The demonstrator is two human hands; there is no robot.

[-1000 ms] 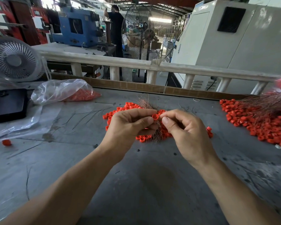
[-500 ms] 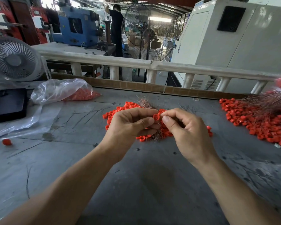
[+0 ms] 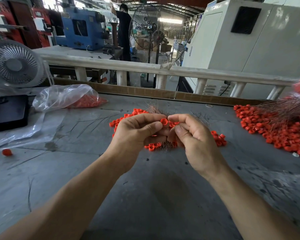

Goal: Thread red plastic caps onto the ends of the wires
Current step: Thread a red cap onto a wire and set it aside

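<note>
A red plastic cap (image 3: 164,121) is pinched between thumb and forefinger of the left hand (image 3: 137,134), its open end turned up. The right hand (image 3: 192,135) is held just beside it, fingertips curled together close to the cap. Beneath both hands, loose red caps (image 3: 218,137) and a bundle of copper wires (image 3: 153,109) are spread on the grey table (image 3: 145,196). A larger heap of caps (image 3: 275,134) is seen at the right, overlaid by wires.

The hands (image 3: 135,134) hide much of the middle cap pile (image 3: 126,116) and the wire bundle (image 3: 153,109). At the table's (image 3: 163,196) right edge, another pile (image 3: 274,130) is cut off. Any wire in the pinched cap (image 3: 164,121) is too fine to tell.
</note>
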